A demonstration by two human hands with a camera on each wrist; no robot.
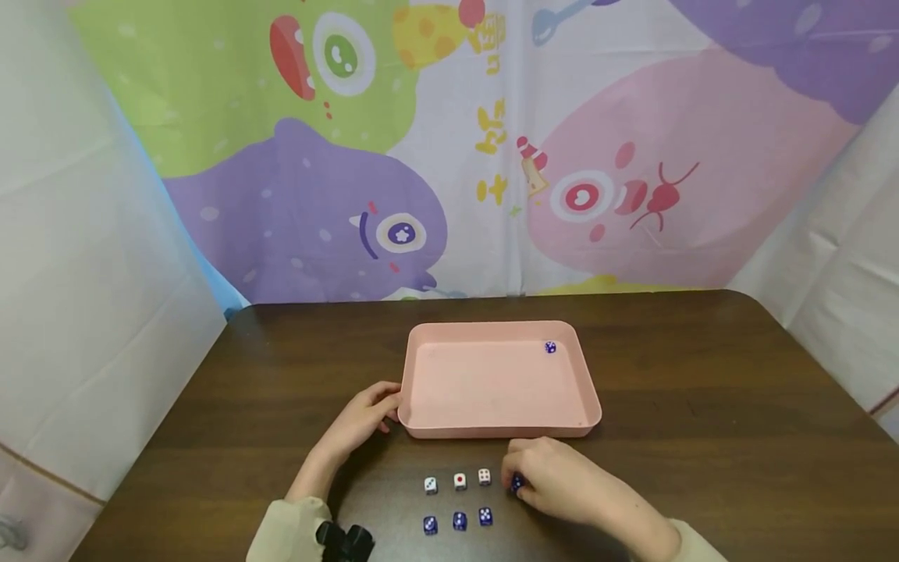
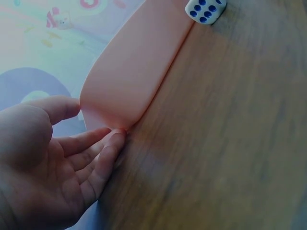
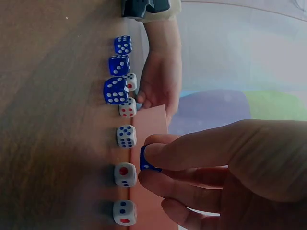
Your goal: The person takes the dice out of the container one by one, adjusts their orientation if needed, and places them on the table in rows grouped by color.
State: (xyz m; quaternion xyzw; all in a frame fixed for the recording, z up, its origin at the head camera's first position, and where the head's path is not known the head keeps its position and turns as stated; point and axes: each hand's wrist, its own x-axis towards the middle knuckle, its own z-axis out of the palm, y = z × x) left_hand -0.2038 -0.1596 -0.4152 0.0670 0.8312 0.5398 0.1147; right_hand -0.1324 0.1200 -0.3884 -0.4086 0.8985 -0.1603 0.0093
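Note:
My right hand (image 1: 562,476) pinches a blue die (image 3: 145,159) between thumb and fingers, just in front of the pink tray (image 1: 492,432). The left hand (image 1: 361,417) touches the tray's near left side; in the left wrist view its thumb meets the rim and its fairly straight fingers reach the base. Left of the right hand lie a row of white dice (image 1: 460,481) and, nearer me, a row of blue dice (image 1: 460,521). The right wrist view shows more white dice (image 3: 125,174), which the right hand hides from the head view. Another blue die (image 1: 551,347) lies inside the tray, far right.
The brown wooden table (image 1: 702,406) extends to both sides of the tray. A cartoon-printed cloth (image 1: 485,257) hangs behind its far edge, and white cloth (image 1: 105,273) flanks it. A black device (image 1: 346,542) is strapped at the left wrist.

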